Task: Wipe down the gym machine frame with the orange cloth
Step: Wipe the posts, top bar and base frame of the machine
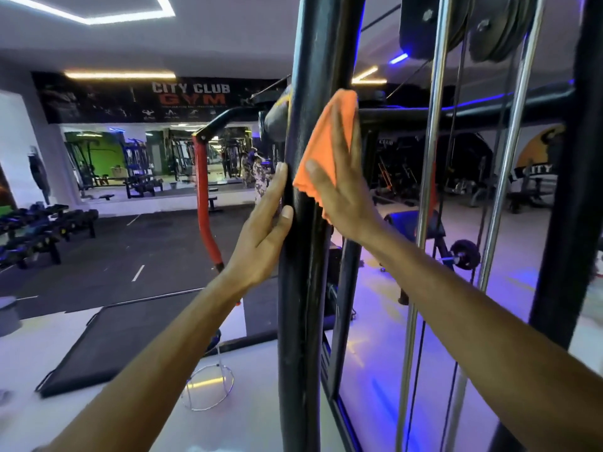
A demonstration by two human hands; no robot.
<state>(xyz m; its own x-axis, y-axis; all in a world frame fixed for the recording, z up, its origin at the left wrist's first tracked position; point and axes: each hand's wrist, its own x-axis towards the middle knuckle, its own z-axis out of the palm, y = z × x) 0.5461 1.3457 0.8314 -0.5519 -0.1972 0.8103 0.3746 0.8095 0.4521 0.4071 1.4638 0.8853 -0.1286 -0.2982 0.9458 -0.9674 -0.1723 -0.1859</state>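
A black upright post of the gym machine frame (306,288) runs top to bottom through the middle of the view. My right hand (339,190) presses the orange cloth (329,135) flat against the post's right side at about head height, fingers straight. My left hand (266,230) rests on the post's left edge just below, thumb on the front face and fingers reaching along and behind it. The far side of the post is hidden.
Two chrome guide rods (430,164) and cables with pulleys (499,31) stand right of the post, with another black upright (574,197) at the far right. A red curved bar (204,203), a dumbbell rack (42,230) and black floor mats (107,340) lie left.
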